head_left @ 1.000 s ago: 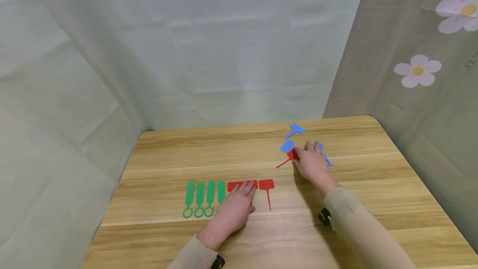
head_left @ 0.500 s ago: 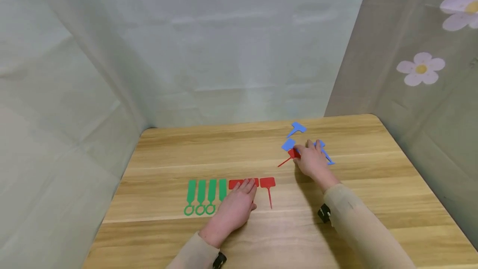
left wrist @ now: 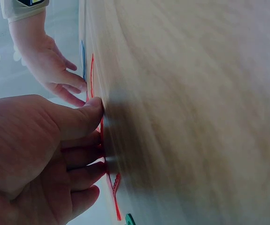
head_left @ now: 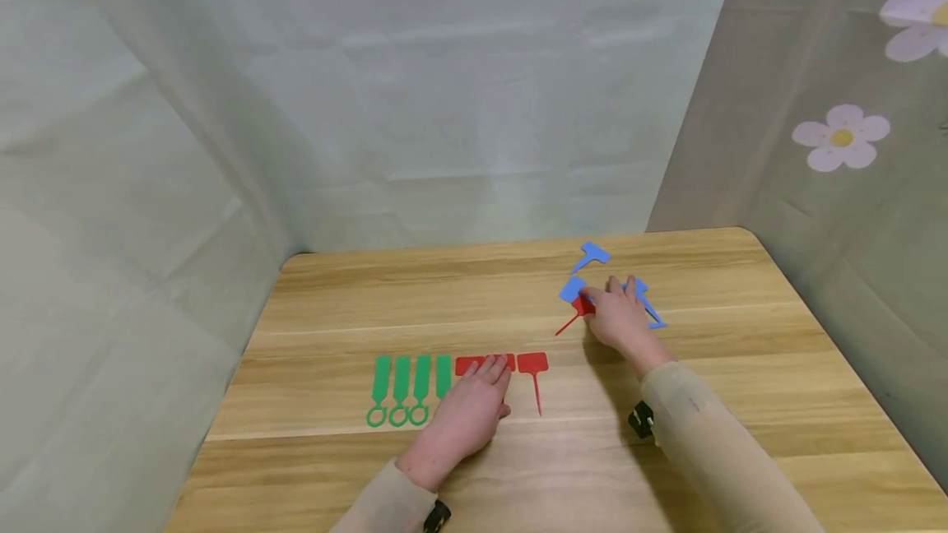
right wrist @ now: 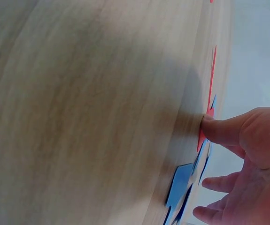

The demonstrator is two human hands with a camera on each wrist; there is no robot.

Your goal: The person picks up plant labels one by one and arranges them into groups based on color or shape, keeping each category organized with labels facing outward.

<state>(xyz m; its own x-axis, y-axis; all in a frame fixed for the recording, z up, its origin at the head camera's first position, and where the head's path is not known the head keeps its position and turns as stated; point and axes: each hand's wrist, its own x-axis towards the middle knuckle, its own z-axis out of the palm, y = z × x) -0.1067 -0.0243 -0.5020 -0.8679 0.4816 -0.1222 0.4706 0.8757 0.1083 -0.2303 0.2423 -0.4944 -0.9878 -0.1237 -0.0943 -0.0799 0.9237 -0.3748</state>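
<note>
My left hand (head_left: pixel 468 410) rests palm down with its fingertips on two red T-shaped plant labels (head_left: pixel 469 365), whose stems it mostly hides. Just right of its fingers lies another red label (head_left: pixel 532 363), stem toward me. Farther back, my right hand (head_left: pixel 620 317) pinches the head of a red plant label (head_left: pixel 583 308) between thumb and index finger; its thin stem points to the front left. In the right wrist view the thumb (right wrist: pixel 214 125) sits right at this label's edge, and the other fingers spread over the blue labels (right wrist: pixel 179 183).
Several green ring-ended labels (head_left: pixel 401 377) stand in a row left of my left hand. One blue label (head_left: pixel 572 289) overlaps the pinched red one, another (head_left: pixel 592 255) lies behind it. More blue ones (head_left: pixel 652 309) lie past my right hand. Draped cloth (head_left: pixel 474 105) bounds the table (head_left: pixel 311 484).
The pinched red label's stem has swung slightly toward me. Both hands stay almost in place, while the head view has shifted a little.
</note>
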